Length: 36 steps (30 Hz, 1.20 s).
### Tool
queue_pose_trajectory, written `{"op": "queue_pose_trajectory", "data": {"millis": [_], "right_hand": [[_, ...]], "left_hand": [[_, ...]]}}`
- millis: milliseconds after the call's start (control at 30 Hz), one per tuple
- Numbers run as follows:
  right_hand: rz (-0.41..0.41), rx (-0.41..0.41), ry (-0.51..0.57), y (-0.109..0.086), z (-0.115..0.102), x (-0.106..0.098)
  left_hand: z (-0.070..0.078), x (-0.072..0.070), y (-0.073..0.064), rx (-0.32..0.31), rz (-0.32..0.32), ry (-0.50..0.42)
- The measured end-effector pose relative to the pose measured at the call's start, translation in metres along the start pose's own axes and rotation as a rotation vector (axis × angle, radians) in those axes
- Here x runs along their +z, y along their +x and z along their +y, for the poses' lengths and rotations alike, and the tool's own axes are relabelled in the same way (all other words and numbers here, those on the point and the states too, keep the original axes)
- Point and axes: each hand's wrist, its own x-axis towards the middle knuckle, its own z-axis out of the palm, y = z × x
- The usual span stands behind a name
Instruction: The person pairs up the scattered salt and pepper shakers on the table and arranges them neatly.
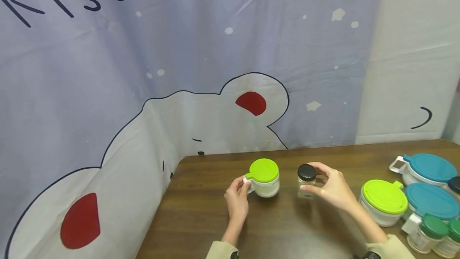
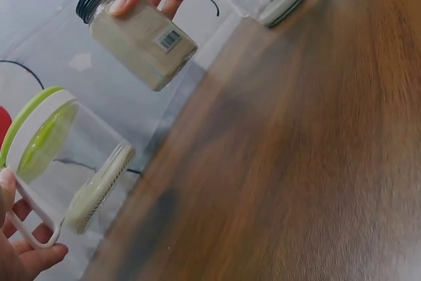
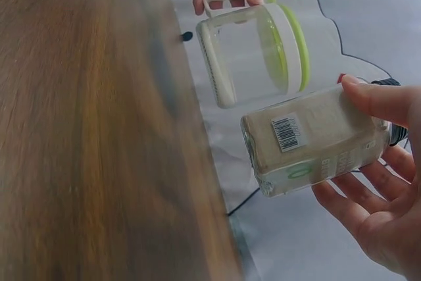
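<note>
My left hand (image 1: pixel 238 202) grips the white handle of a clear canister with a lime green lid (image 1: pixel 264 171), seen from the side in the left wrist view with a pale layer at its base. To the right of it, my right hand (image 1: pixel 332 187) holds a square clear bottle with a black cap (image 1: pixel 306 173), thumb on one side and fingers on the other. Beige contents fill the bottle (image 2: pixel 145 44), and a barcode label (image 3: pixel 288 132) shows low on its side. Both containers are held upright above the wooden table (image 1: pixel 201 203), a small gap between them.
At the table's right stand another lime-lidded canister (image 1: pixel 384 197), two blue-lidded containers (image 1: pixel 433 167) with white handles, and small green-capped jars (image 1: pixel 433 227). A black-capped jar (image 1: pixel 455 185) is partly cut off at the frame's edge. Behind the table hangs a printed curtain (image 1: pixel 201 51).
</note>
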Motion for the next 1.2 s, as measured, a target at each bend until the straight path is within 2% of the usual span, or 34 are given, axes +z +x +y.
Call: {"op": "queue_pose_trajectory", "data": {"millis": [200,533,967,1200], "right_hand": [[-0.025,0.002,0.022,0.007,0.001,0.011],[-0.052,-0.008,0.061,0.021,0.000,0.031],[-0.090,-0.035,0.099,0.035,0.002,0.058],[-0.119,-0.040,0.125,0.042,-0.001,0.070]], "left_hand": [[-0.011,-0.008,0.002,-0.023,0.012,0.013],[-0.016,-0.020,0.008,-0.048,0.048,0.006],[-0.029,-0.033,0.025,-0.018,0.023,0.062],[-0.035,-0.044,0.035,-0.033,0.023,0.068]]}}
